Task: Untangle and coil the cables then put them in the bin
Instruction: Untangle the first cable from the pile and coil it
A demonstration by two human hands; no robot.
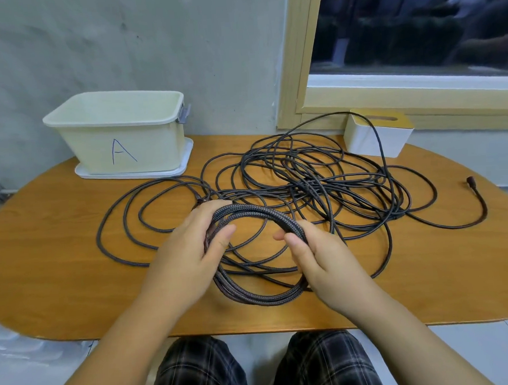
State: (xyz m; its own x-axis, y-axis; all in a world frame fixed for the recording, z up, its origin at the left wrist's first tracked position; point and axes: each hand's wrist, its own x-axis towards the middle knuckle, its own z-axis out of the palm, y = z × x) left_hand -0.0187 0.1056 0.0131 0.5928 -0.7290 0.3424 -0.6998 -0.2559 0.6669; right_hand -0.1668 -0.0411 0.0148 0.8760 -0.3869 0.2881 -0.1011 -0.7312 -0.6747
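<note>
Coiling is in hand: the left hand [188, 250] grips one side of a part-made coil [253, 293] of dark braided cable, its fingers curled round the bundled turns; the right hand [319, 256] pinches the opposite side between thumb and fingers. The coil sits on the bench [58, 264] on the person's side of the loose tangle [320, 185], which sprawls beside the bin [118, 138] marked A; one plug end [469, 180] lies beyond the tangle, on the side away from the bin. The bin looks empty. Next, judging by the slack, another loop must be drawn free of the tangle and laid onto the coil without snagging.
</note>
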